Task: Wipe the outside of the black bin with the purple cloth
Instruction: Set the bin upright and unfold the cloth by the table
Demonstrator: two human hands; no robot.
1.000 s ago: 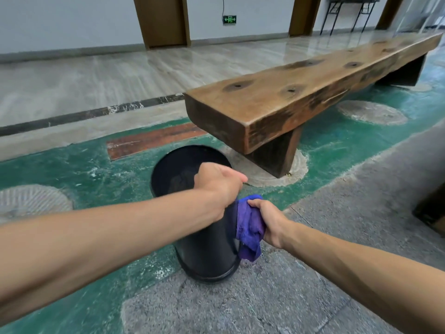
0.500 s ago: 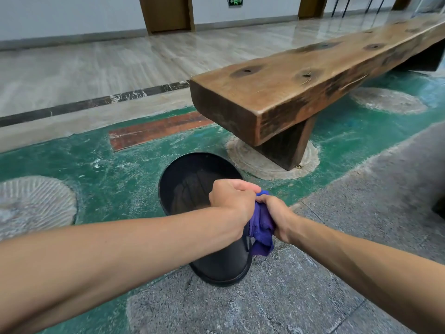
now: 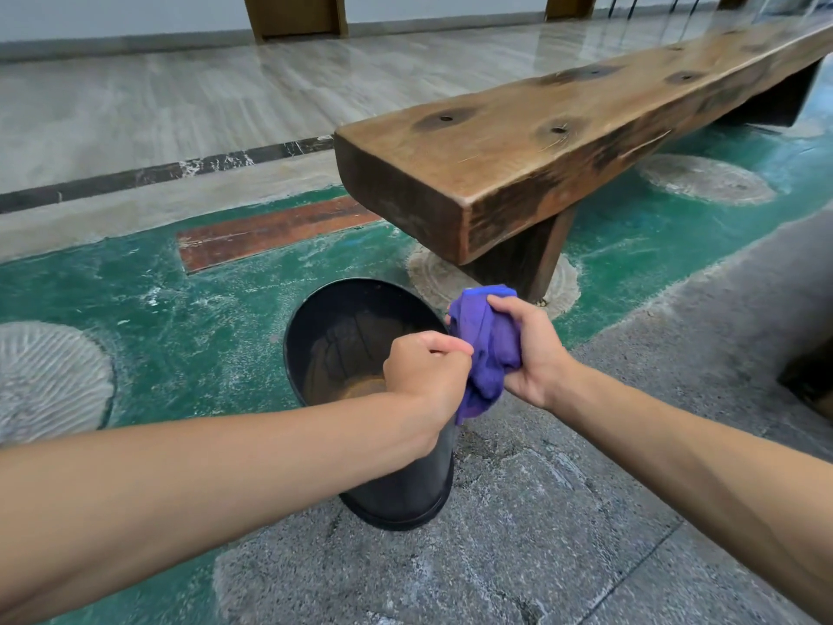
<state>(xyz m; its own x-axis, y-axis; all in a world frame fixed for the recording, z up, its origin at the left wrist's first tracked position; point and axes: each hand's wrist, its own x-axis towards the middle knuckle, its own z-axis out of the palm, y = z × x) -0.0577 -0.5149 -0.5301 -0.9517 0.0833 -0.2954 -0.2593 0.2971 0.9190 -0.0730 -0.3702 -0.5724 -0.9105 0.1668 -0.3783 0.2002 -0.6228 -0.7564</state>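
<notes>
While the left hand (image 3: pixel 428 372) grips the near rim of the black bin (image 3: pixel 405 480), the right hand (image 3: pixel 529 349) just beside it holds the bunched purple cloth (image 3: pixel 484 340) at the rim's right side.

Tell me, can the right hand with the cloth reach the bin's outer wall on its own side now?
Probably yes. The right hand grips the cloth right beside the bin, near the rim, with nothing between them. The left hand holds the near rim, so only that spot looks blocked.

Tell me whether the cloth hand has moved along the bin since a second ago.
Yes. The right hand carried the purple cloth up the black bin wall, from mid-height to its rim.
</notes>
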